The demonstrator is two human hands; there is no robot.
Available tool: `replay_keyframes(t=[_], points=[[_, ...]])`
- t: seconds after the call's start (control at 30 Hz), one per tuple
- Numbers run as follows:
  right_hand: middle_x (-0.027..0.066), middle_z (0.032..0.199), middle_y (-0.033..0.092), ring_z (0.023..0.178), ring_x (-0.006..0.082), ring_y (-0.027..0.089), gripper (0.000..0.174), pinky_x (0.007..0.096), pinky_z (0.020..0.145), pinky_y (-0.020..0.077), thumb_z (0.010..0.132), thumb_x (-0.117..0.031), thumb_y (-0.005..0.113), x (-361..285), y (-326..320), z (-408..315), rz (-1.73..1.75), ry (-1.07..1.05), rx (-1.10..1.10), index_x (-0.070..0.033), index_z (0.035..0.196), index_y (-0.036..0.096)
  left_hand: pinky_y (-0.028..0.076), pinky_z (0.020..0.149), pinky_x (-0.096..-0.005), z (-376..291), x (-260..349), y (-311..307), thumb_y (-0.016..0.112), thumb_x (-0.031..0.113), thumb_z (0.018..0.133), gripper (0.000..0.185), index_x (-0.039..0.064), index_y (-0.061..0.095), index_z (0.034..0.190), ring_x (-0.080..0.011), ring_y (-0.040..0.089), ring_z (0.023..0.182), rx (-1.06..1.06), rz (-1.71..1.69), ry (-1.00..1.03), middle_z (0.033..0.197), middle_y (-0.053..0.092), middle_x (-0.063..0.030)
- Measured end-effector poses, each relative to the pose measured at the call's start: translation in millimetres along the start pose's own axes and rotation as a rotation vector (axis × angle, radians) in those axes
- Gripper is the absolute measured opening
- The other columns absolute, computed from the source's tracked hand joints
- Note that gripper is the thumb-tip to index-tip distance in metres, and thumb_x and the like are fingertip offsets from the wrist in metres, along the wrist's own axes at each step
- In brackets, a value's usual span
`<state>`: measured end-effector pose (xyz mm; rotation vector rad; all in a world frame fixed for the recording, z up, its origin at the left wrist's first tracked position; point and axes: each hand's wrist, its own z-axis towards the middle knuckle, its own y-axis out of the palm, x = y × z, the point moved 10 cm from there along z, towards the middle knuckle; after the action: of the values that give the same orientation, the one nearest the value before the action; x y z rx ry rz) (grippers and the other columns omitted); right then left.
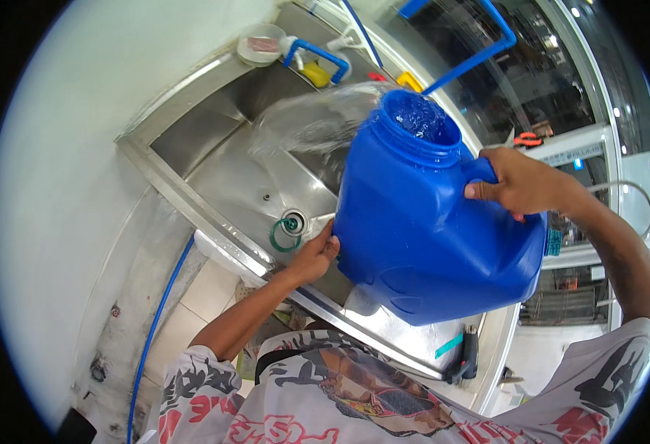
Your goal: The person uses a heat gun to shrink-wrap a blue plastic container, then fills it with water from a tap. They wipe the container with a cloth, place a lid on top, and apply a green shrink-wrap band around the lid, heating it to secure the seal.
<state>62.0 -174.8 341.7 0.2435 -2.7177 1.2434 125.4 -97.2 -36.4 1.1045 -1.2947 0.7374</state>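
A large blue plastic water container [414, 222] is held tilted over a stainless steel sink [214, 161]. Water [314, 119] streams leftward out of its wide, uncapped mouth, and more water shows inside the neck. My right hand [516, 183] grips the moulded handle near the neck. Low on the container's left side, my left hand [316, 258] supports it, with some fingers hidden behind the wall. A small teal cap [554, 242] sits on the container's right end. In the basin, a green plastic ring [284, 236] lies at the drain [296, 222].
Blue pipe [475, 61] rises behind the sink. A round container [260, 44] and a yellow item [315, 74] stand at the back. A black tool [467, 355] rests at the counter's front right. Orange-handled pliers [527, 139] lie on the window ledge. Blue hose [161, 327] runs down the left.
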Motion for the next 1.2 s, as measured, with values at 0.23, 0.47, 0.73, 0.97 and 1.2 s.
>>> replay_keyframes(t=[0.23,0.47,0.73,0.97,1.2], points=[[0.0101,0.062,0.063,0.047,0.0178,0.061,0.047,0.0335,0.047,0.0475,0.098,-0.042,0.066,-10,-6,7,-0.075,0.003,-0.027,0.005,0.100,0.061,0.048,0.096,-0.0356,3,-2,-1,0.041,0.048,0.108,0.070,0.010,0.019,0.162,-0.0228,0.063,0.110,-0.019,-0.079,0.000,0.127,0.063,-0.0182],[0.0098,0.063,0.063,0.046,0.0181,0.061,0.047,0.0325,0.046,0.0479,0.098,-0.041,0.066,-14,0,9,-0.006,-0.087,-0.011,0.006,0.104,0.060,0.050,0.092,-0.0347,1,-1,-14,0.043,0.037,0.109,0.064,0.008,0.020,0.161,-0.0202,0.064,0.101,0.013,-0.145,0.019,0.127,0.062,-0.0179],[0.0083,0.072,0.065,0.053,0.0156,0.063,0.048,0.0299,0.049,0.0503,0.095,-0.042,0.070,70,29,-39,0.319,-0.191,0.096,0.002,0.113,0.061,0.051,0.085,-0.0333,-12,50,-17,0.047,0.034,0.108,0.064,0.004,0.023,0.159,-0.0210,0.064,0.092,0.044,0.153,0.069,0.136,0.058,-0.0215],[0.0077,0.076,0.066,0.055,0.0161,0.063,0.052,0.0305,0.050,0.0513,0.093,-0.048,0.071,162,73,-83,0.453,-0.236,0.181,-0.002,0.115,0.062,0.053,0.082,-0.0312,-18,84,34,0.051,0.034,0.106,0.068,-0.002,0.024,0.157,-0.0227,0.067,0.099,-0.029,0.322,0.101,0.141,0.056,-0.0236],[0.0062,0.076,0.066,0.057,0.0156,0.061,0.051,0.0304,0.051,0.0515,0.087,-0.047,0.077,238,122,-118,0.558,-0.266,0.153,-0.006,0.115,0.066,0.057,0.087,-0.0326,-38,71,122,0.051,0.029,0.107,0.070,-0.004,0.017,0.158,-0.0161,0.067,0.096,-0.185,0.286,0.069,0.125,0.064,-0.0178]])
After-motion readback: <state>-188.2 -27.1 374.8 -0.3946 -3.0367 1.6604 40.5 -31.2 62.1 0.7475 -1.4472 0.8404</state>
